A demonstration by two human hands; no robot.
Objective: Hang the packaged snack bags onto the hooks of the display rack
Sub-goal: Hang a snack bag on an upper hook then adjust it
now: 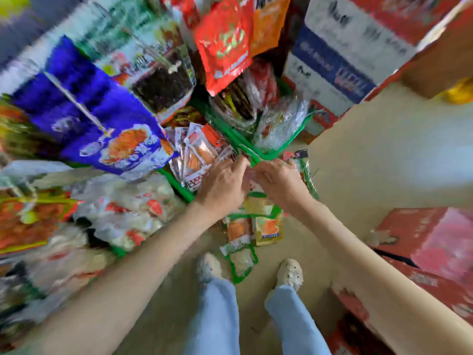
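The left hand [222, 185] and the right hand [279, 183] meet just in front of a green-rimmed basket [258, 153]. The curled fingers of both pinch the top of a bunch of small green-edged plastic snack bags [266, 226], though blur hides the exact hold. The bunch dangles below the hands, above the beige floor [358, 162], while to the left shiny blue foil bags [107, 119] hang on a thin metal hook [74, 101].
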